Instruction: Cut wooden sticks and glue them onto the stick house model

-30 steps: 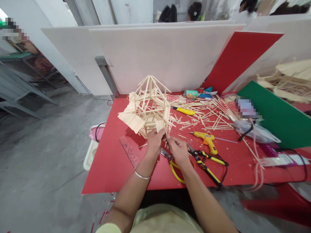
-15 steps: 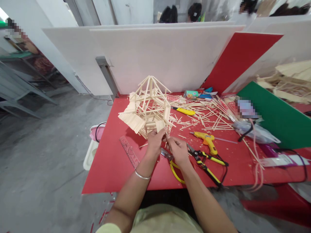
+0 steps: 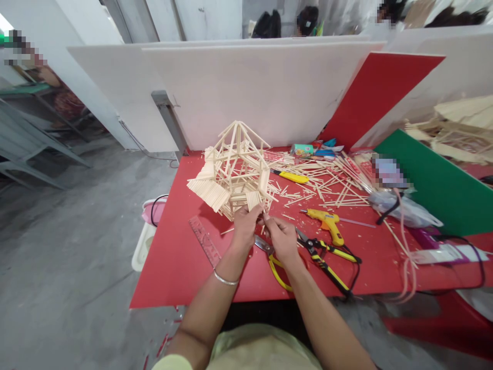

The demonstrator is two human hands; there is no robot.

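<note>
A frame model of thin wooden sticks point(image 3: 239, 169) stands on the red tabletop point(image 3: 169, 277), with a peaked open top and slatted panels low on its sides. At the model's front edge, my left hand point(image 3: 245, 226) is closed, thumb and fingers gripping by a small slatted panel point(image 3: 253, 199). My right hand point(image 3: 282, 236) is closed in a pinch just beside the left fingertips; whatever it holds is hidden. Scissors point(image 3: 279, 272) with yellow handles lie partly under my right wrist. A clear ruler point(image 3: 204, 240) rests to the left of my hands.
Right of my hands lie black-and-yellow pliers point(image 3: 327, 262) and a yellow glue gun point(image 3: 327, 223). Behind them are a yellow cutter point(image 3: 293, 177) and many loose sticks point(image 3: 346, 190). White boards point(image 3: 246, 92) rise at the back; a green board point(image 3: 435, 185) leans at right.
My hands keep almost the same place at the front of the model, with only a slight shift of the right fingers. The model and tools have not moved.
</note>
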